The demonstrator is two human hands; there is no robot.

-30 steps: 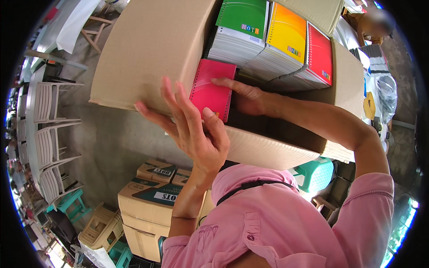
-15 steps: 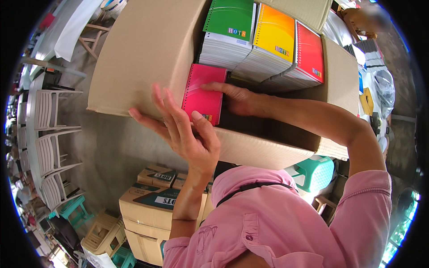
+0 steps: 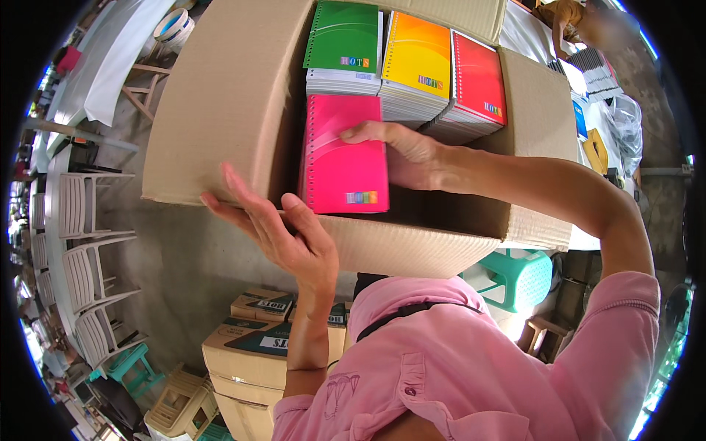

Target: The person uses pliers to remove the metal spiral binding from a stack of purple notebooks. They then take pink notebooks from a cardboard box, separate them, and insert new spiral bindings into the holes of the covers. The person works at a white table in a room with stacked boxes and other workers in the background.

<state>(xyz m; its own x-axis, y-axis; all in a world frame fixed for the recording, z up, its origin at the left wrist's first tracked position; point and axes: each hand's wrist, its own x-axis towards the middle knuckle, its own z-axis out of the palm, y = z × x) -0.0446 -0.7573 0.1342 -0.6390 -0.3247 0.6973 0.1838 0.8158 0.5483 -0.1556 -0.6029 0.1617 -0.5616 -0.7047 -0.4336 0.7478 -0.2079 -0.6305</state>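
My right hand (image 3: pixel 415 158) reaches into an open cardboard box (image 3: pixel 213 110) and grips a pink spiral notebook (image 3: pixel 346 173), thumb on the cover and fingers hidden at its right side. Whether more than one notebook is in that grip cannot be made out. By the box's near left corner, my left hand (image 3: pixel 287 239) has its fingers spread and holds nothing. Stacks of spiral notebooks fill the far part of the box: green (image 3: pixel 342 37) at left, yellow (image 3: pixel 417 55) in the middle, red (image 3: pixel 478 81) at right.
Closed cartons (image 3: pixel 246 345) stand below by my left arm. A green plastic stool (image 3: pixel 518 279) is under the box's right side. White chairs (image 3: pixel 88 206) line the left. Another person (image 3: pixel 562 18) is at a table at the far right with stacked notebooks (image 3: pixel 596 73).
My right hand has raised the pink notebook, which looks larger and closer. My left hand has drawn slightly down and left, away from the notebook's edge.
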